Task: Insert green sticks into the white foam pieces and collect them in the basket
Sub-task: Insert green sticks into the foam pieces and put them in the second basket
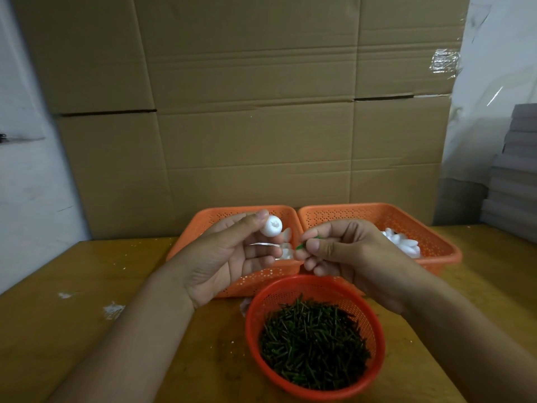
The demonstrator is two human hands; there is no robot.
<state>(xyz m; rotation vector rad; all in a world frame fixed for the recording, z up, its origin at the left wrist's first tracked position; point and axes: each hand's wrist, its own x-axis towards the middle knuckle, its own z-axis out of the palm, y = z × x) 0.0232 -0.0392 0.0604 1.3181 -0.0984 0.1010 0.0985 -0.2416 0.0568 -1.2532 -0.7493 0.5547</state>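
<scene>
Nearest us on the counter (pixel 87 330) sits our round red basket (pixel 315 385) heaped with green sticks (pixel 313 344). Above it, our left hand (pixel 229 257) pinches a white foam piece (pixel 271 226) at the fingertips, while our right hand (pixel 345 251) pinches one green stick (pixel 302 244). Behind stand two orange baskets (pixel 418 225) holding more foam pieces (pixel 402 242), then a cardboard wall (pixel 255 112).

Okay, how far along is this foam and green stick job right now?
Done: hard to judge; white pieces lie in the left basket, sticks not discernible. In hand: left hand pinches a foam piece, right hand pinches a green stick, not yet inserted. Left: the round basket heaped with sticks, foam in the right basket.
</scene>
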